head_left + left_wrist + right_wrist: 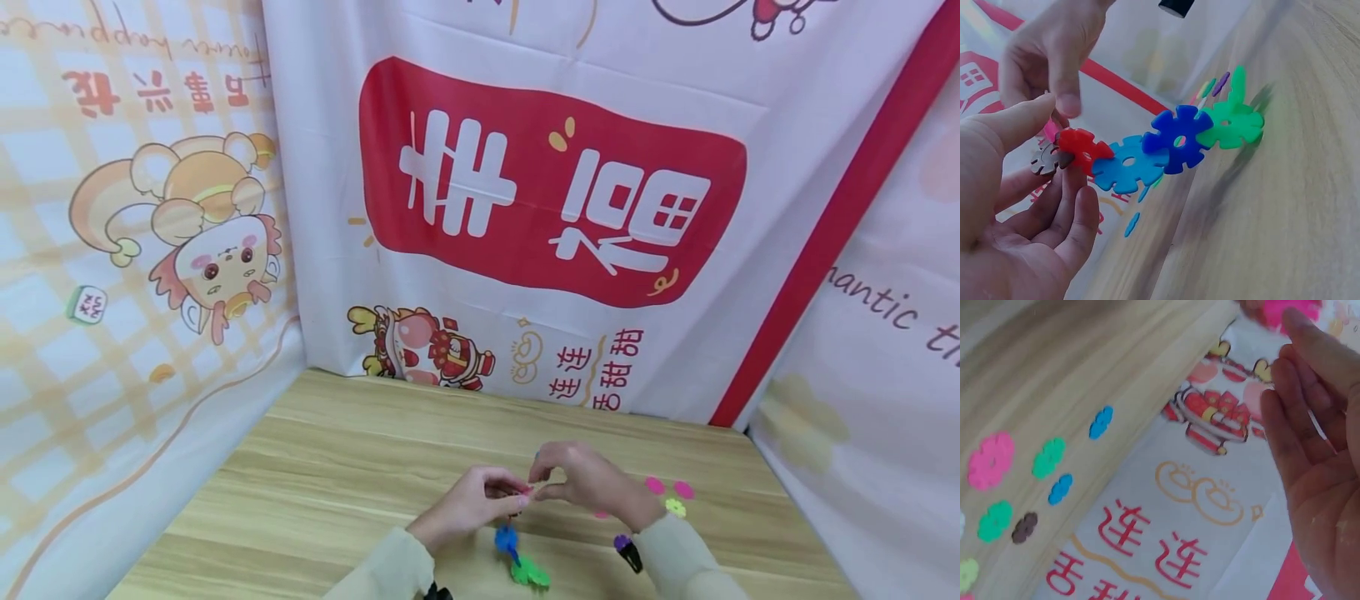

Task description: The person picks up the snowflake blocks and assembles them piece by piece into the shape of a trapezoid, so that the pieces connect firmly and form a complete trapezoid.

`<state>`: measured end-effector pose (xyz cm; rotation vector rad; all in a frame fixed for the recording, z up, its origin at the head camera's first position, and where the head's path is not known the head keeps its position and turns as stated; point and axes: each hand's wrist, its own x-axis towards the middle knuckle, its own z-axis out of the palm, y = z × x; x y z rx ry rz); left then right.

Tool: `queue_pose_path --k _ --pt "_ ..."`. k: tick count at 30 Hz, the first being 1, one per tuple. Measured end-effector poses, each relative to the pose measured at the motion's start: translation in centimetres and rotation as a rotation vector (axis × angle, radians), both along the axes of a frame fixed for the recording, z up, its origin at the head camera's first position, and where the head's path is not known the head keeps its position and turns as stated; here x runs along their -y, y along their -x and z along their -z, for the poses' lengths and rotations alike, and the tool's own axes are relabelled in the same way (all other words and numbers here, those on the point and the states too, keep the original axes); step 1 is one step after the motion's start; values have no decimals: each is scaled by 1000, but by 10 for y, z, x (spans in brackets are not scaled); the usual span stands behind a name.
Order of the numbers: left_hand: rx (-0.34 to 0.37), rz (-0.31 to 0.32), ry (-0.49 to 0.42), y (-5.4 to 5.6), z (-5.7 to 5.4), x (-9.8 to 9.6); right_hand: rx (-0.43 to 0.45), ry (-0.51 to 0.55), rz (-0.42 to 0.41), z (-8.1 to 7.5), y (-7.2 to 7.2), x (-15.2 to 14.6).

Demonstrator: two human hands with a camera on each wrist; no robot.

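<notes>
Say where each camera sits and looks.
Head: on the head, looking forward and down at the table; left hand, right hand and sleeves show.
Left wrist: on that wrist, facing the disc chain; both hands show.
Right wrist: on that wrist, facing loose discs; right hand shows.
Head and left wrist share the disc chain.

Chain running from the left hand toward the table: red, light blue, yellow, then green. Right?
Not quite: the third colour is dark blue, not yellow. The left wrist view shows it: from the left hand, the red piece, light blue piece, dark blue piece, then the green end.
</notes>
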<state>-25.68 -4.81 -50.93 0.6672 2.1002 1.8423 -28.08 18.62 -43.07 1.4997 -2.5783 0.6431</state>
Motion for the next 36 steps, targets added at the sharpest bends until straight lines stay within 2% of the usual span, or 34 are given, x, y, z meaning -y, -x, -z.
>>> queue_pose_path --k 3,6,10,15,20,25,31,36 --pt "10 -20 -1 1 0 1 55 -59 108 4 17 -7" --pt "22 -22 -6 1 -1 1 93 -70 179 15 36 -13" --pt "24 -21 -5 0 -2 0 118 -61 236 32 58 -18" --pt "15 -24 4 -1 -3 1 165 -50 298 53 76 -17" --pt "9 -17 4 -1 -3 0 160 -38 360 68 84 -15" --pt "9 -9 2 -2 -4 0 129 -29 360 76 86 -15" --pt "11 -7 -10 -2 -4 0 235 24 383 77 83 -16" --pt "5 -11 -9 -1 -3 2 308 47 387 68 77 -15"
